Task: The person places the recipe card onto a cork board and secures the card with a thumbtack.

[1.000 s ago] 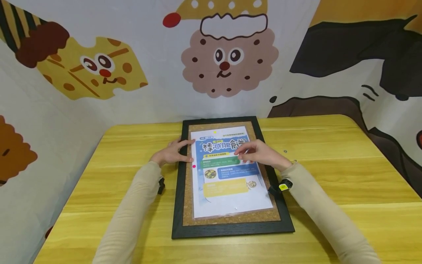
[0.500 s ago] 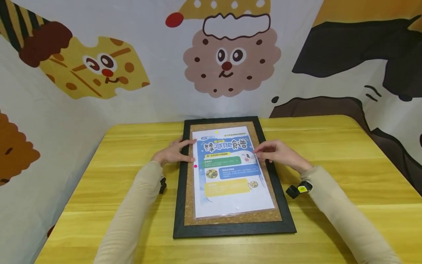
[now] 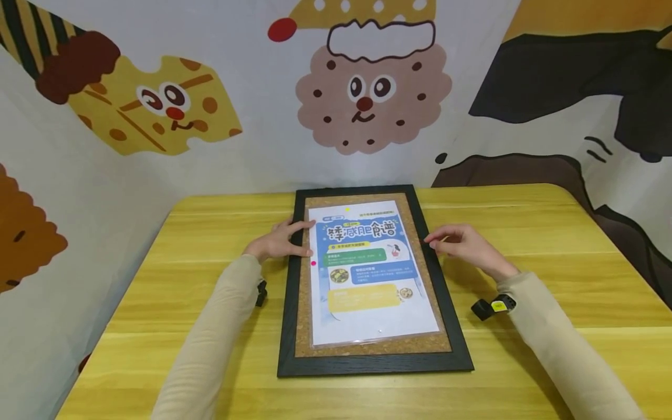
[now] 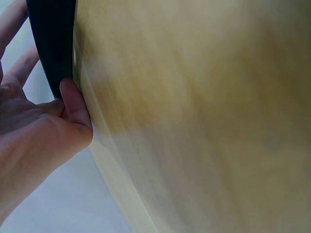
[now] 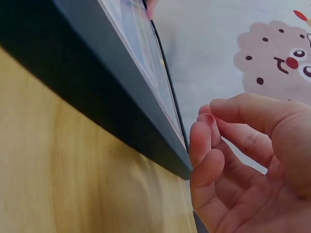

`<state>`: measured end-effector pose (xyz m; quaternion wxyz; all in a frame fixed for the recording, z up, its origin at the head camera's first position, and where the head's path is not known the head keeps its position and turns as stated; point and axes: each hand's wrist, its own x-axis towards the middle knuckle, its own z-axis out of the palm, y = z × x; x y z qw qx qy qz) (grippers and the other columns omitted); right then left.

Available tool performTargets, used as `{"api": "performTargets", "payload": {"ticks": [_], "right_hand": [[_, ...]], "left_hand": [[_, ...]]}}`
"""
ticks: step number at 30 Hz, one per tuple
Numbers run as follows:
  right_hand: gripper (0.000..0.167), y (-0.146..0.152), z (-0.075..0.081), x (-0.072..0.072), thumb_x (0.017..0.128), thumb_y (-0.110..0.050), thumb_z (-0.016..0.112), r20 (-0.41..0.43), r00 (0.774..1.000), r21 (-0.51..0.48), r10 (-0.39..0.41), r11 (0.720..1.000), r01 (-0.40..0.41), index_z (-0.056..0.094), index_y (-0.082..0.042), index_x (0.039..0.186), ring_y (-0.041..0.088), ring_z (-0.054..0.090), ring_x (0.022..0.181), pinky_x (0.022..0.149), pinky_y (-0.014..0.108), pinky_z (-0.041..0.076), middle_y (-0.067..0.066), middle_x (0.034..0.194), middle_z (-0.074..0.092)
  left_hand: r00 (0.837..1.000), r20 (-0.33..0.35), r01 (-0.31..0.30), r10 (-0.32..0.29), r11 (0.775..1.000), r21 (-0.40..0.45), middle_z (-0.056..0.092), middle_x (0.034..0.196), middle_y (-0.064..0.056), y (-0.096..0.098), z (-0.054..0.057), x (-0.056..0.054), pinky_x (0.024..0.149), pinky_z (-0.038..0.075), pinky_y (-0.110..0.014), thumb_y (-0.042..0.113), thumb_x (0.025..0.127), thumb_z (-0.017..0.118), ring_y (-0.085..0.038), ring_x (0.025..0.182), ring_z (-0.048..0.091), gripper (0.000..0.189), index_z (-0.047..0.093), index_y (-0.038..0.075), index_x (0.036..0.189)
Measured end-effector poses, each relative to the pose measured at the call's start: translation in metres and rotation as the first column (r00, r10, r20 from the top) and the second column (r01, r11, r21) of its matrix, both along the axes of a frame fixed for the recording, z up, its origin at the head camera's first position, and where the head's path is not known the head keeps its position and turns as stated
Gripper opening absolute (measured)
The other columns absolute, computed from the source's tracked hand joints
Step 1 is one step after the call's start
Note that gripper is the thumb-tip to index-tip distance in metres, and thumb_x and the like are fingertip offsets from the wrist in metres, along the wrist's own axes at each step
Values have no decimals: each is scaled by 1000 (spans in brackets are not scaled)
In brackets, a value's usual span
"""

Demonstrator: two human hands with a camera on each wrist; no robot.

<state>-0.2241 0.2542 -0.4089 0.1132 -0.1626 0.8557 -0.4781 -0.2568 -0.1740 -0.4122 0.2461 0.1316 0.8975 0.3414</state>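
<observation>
A black-framed cork board [image 3: 378, 366] lies flat on the table, bearing a clear-covered printed sheet [image 3: 346, 329]. One yellow pin [image 3: 347, 209] is at the sheet's top, a pink pin [image 3: 313, 263] at its left edge, and a small pale dot near its bottom. My left hand [image 3: 275, 242] rests over the frame's left side, thumb and forefinger spread, tips at the sheet's edge. In the left wrist view, its little finger lies against the black frame [image 4: 53, 43]. My right hand [image 3: 464, 248] hovers by the frame's right side, fingers loosely bent. In the right wrist view, nothing shows between its fingertips.
The yellow wood-grain table [image 3: 567, 251] extends to both sides of the board. Behind it hangs a white cloth [image 3: 262, 169] printed with cartoon foods. A black wrist strap with a yellow tag [image 3: 497, 305] is on my right wrist.
My right hand has moved right, from over the middle of the sheet to past the board's right edge. My left hand stays at the left side of the frame.
</observation>
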Motion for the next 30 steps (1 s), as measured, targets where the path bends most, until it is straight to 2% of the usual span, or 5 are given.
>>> {"api": "performTargets", "payload": {"ticks": [11,18,25,30], "right_hand": [[31,30,-1,7,97,-18,61,-3,995,20,-95,995,95,64,3,119,23,63,82,64,32,50,21,105,65],[30,48,-5,9,98,-19,60,-43,992,13,-115,993,116,64,4,117,22,63,80,63,32,52,21,102,66],[28,62,-8,11,96,-18,62,-89,987,36,-134,990,138,65,4,114,22,61,68,56,30,47,18,91,68],[28,72,-10,14,96,-17,62,-99,984,70,-149,985,156,65,4,114,21,60,65,54,31,48,18,95,68]], "left_hand": [[1000,2,-10,10,1000,15,-8,158,-22,0,0,0,107,10,-66,32,86,74,-44,142,-9,82,29,23,154],[1000,0,-10,10,1000,9,-7,157,-23,1,0,0,107,10,-66,32,87,74,-45,141,-9,82,29,22,154],[1000,-8,-4,4,1000,10,-7,157,-25,1,1,2,106,10,-67,32,87,74,-47,141,-8,82,29,20,154],[1000,-8,-5,5,1000,10,-7,157,-25,1,1,1,106,10,-67,32,86,74,-47,141,-8,82,29,20,154]]}}
